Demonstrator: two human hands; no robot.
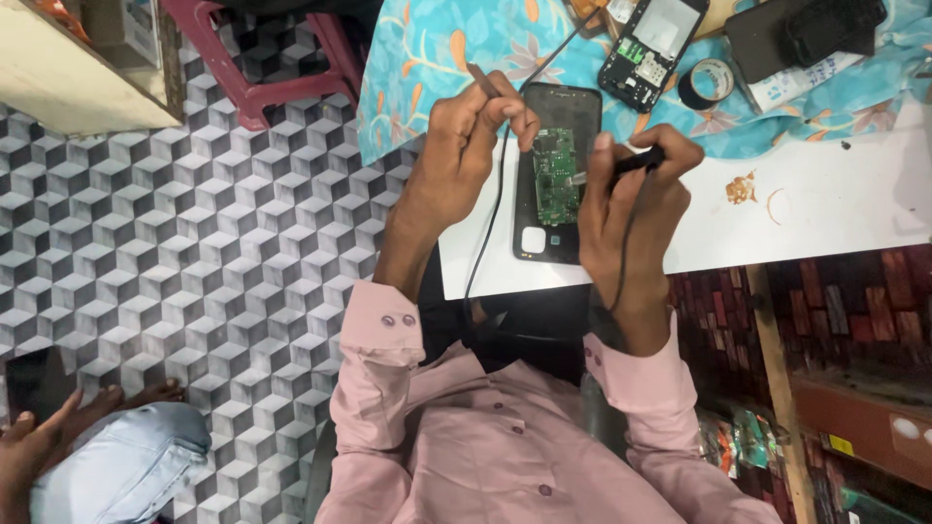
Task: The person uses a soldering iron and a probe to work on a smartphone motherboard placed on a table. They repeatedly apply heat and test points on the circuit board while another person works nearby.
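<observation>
Green circuit board (pixel 555 175) lies in an opened phone (pixel 553 175) on the table (pixel 825 209); right hand (pixel 631 209) grips a soldering iron (pixel 621 165) on it, left hand (pixel 471 146) pinches tweezers (pixel 482 80).

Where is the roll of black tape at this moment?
In the head view the roll of black tape lies at the top right on the blue flowered cloth, just right of the opened phone and above the right hand.

A white flat-topped bench (pixel 825 209) carries a black opened phone body (pixel 553 175) with a green circuit board (pixel 555 175) lying in it. A turquoise flower-printed cloth (pixel 437 49) covers the far part, bearing a second opened black phone (pixel 652 49), a roll of black tape (pixel 707 82) and, perhaps, a dark phone case (pixel 806 29). A brownish smear (pixel 741 187) marks the bare white top.
</observation>
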